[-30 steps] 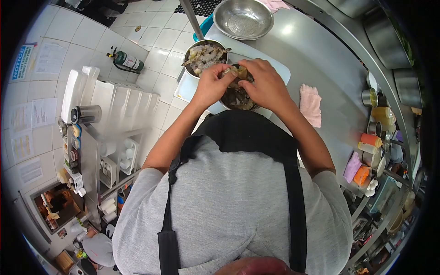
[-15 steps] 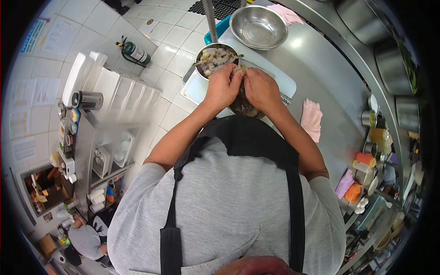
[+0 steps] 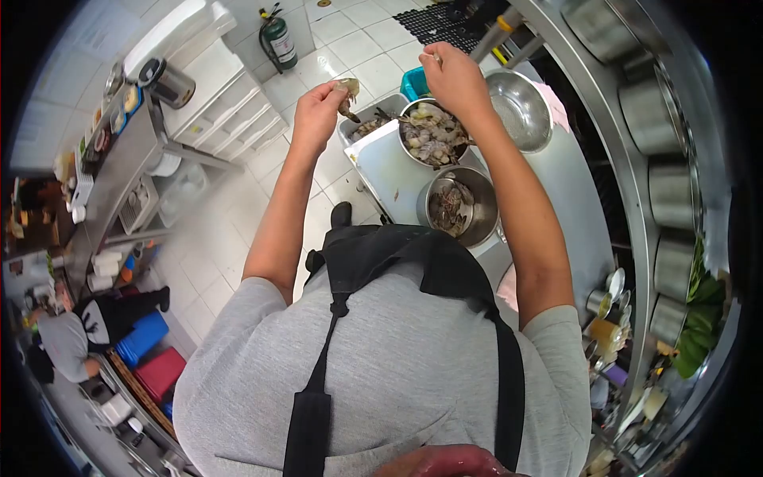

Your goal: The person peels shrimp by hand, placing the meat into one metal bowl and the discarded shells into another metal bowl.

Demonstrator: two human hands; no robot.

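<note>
My left hand (image 3: 316,115) is raised over the left side of the work area, its fingers pinching a shrimp (image 3: 347,98) that hangs tail down. My right hand (image 3: 455,82) is up above a steel pot of pale, mostly peeled shrimp; its thumb and finger are pressed together on something small that I cannot make out. That pile of shrimp (image 3: 433,131) fills the pot close to its rim. Nearer my apron, a second steel pot (image 3: 482,221) holds darker shrimp (image 3: 449,208) at its bottom. Dark scraps (image 3: 371,127) lie in a grey tray (image 3: 345,137) below my left hand.
A white cutting board (image 3: 387,176) lies under the pots. Beside my right forearm sits a steel bowl (image 3: 531,119), with a teal container (image 3: 413,83) to its left. Pots line the right shelf (image 3: 633,207). A fire extinguisher (image 3: 278,40) stands ahead; another person (image 3: 67,342) is at lower left.
My hands were together over the pots and have parted. The left moved left with the shrimp, the right upward. The view has turned, and the second pot now shows fully.
</note>
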